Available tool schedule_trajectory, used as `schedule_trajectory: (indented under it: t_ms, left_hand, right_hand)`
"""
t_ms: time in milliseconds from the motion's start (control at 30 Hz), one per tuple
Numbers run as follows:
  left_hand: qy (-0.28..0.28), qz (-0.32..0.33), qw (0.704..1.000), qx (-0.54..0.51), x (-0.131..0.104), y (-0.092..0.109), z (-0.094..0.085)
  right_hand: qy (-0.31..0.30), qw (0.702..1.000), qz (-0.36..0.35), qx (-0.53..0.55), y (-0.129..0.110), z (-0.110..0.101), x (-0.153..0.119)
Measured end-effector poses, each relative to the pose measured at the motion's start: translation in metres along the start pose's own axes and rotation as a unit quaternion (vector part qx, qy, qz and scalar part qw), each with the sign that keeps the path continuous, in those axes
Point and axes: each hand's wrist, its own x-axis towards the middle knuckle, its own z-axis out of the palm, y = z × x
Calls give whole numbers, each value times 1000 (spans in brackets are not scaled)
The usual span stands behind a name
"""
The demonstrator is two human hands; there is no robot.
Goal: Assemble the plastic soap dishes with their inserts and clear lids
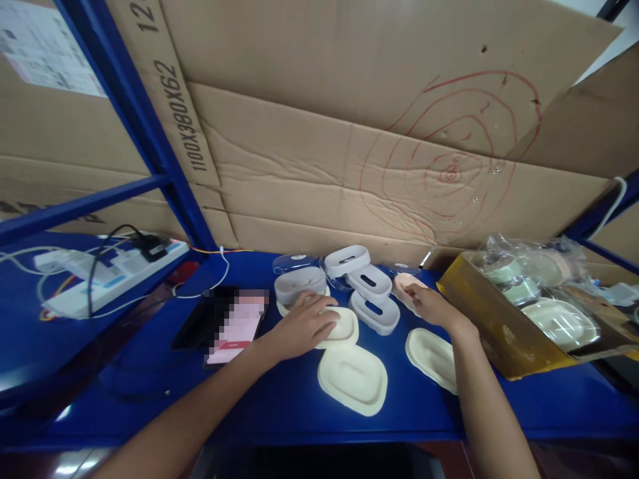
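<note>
My left hand (pixel 305 327) rests with its fingers spread over a cream oval dish-like piece (pixel 348 326). Just beyond its fingertips stands a white oval tub-like piece (pixel 298 286). My right hand (pixel 432 305) reaches to a pink oval piece (pixel 402 286), its fingers bent onto the near side; the thumb is partly hidden. Between the hands, three white oval pieces with slots lie overlapping, the nearest white slotted piece (pixel 375 313) in front. A larger cream dish (pixel 353 378) lies nearer to me, and another cream dish (pixel 432 358) is partly covered by my right forearm.
At right stands an open cardboard box (pixel 499 332) with plastic-wrapped green and cream pieces. A phone (pixel 239 326) lies at left, beside a power strip (pixel 114 279) with cables. Cardboard backs the blue shelf (pixel 279 412); a blue post (pixel 164 159) rises at left.
</note>
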Motion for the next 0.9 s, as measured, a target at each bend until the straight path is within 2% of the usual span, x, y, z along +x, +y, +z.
schedule_trajectory:
  t_ms: [133, 267, 400, 533, 700, 800, 900]
  left_hand:
    - [-2, -2, 1000, -5, 1, 0, 1]
    - [-2, -6, 1000, -7, 1, -1, 0]
    - [4, -7, 1000, -8, 0, -2, -1]
    - [21, -4, 1000, 0, 0, 1, -3]
    - [78, 0, 996, 35, 1, 7, -6]
    - [131, -8, 990, 47, 2, 9, -7]
    - [196, -21, 979, 62, 1, 7, -6]
  right_hand:
    - [3, 999, 29, -13, -6, 10, 6]
    - [10, 999, 30, 3, -5, 12, 9]
    - [10, 999, 26, 46, 9, -1, 1]
    - [23, 995, 32, 92, 24, -24, -16]
    - [88, 984, 18, 153, 32, -45, -33]
    - [150, 977, 35, 145, 28, -42, -24]
    - [200, 972, 38, 116, 19, -30, -6]
